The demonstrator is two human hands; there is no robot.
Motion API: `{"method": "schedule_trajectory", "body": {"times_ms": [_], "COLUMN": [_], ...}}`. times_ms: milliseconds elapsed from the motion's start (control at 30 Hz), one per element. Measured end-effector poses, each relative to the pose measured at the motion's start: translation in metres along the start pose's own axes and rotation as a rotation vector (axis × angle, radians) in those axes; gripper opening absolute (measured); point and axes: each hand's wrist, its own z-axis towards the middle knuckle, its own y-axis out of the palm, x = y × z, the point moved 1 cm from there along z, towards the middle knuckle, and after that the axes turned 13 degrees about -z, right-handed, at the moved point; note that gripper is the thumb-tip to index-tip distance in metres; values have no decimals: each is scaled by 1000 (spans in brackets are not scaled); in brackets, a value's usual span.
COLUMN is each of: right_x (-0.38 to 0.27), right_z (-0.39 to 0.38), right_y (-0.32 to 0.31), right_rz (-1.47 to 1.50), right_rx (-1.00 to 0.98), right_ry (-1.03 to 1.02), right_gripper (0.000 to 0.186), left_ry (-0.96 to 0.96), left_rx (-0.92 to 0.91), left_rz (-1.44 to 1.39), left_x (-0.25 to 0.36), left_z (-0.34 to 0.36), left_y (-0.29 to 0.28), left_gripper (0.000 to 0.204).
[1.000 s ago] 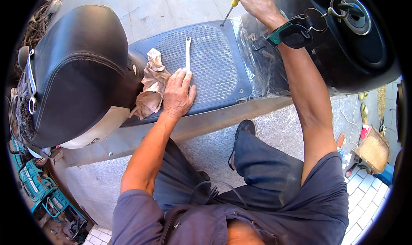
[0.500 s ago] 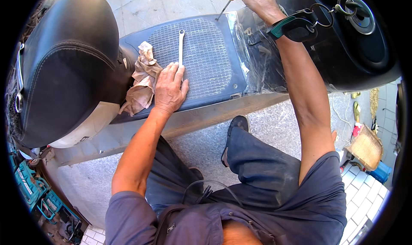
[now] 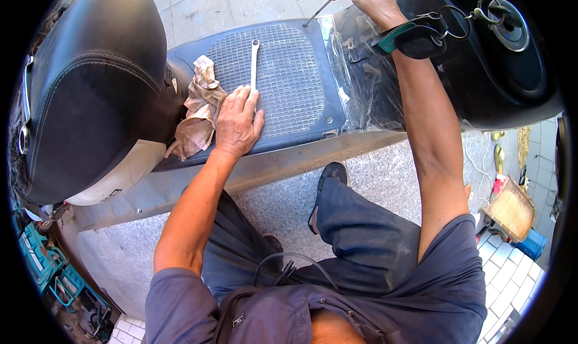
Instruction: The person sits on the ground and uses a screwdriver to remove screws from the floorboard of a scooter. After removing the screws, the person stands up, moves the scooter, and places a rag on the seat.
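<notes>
My right hand (image 3: 372, 1) grips the yellow handle of a screwdriver (image 3: 325, 4). Its slim shaft slants down to the left, and the tip meets the far right corner of the scooter's dark floorboard mat (image 3: 280, 79). My left hand (image 3: 238, 122) lies flat on the near part of the mat, fingers stretched out. Under or beside those fingers is the lower end of a combination wrench (image 3: 254, 64), whose ring end points away from me. A crumpled brownish paper or cloth (image 3: 201, 112) touches the left side of this hand.
The black scooter seat (image 3: 96, 91) rises at the left. At the right, the dark front body (image 3: 494, 55) has keys and a fob (image 3: 421, 37) hanging from its ignition. Clear plastic film (image 3: 367, 85) covers part of it. Teal tool cases (image 3: 45, 257) sit lower left; a woven basket (image 3: 509, 208) stands right.
My right hand has shifted slightly to the right with the screwdriver handle, so the shaft leans more while the tip stays at the corner. My left hand keeps its place.
</notes>
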Motion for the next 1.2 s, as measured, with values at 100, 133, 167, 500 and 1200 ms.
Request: {"method": "schedule_trajectory", "body": {"times_ms": [100, 133, 167, 500, 1200], "right_x": [-13, -20, -25, -33, -26], "right_z": [-4, -4, -4, -3, -8], "right_y": [-8, -15, -17, -11, -17], "right_rz": [-26, -17, -8, 184, 116], "right_rx": [-29, -98, -166, -103, -13], "right_ry": [46, 26, 7, -7, 98], "right_gripper": [33, 32, 30, 24, 27], "left_ry": [-6, -7, -9, -8, -9], "left_rx": [-4, -4, -4, 1, -8], "left_rz": [3, 6, 9, 12, -1], "left_x": [-1, -1, -1, 0, 0], "left_z": [-1, -1, -1, -1, -1], "left_y": [-1, -1, -1, 0, 0], "left_gripper": [48, 48, 48, 49, 50]}}
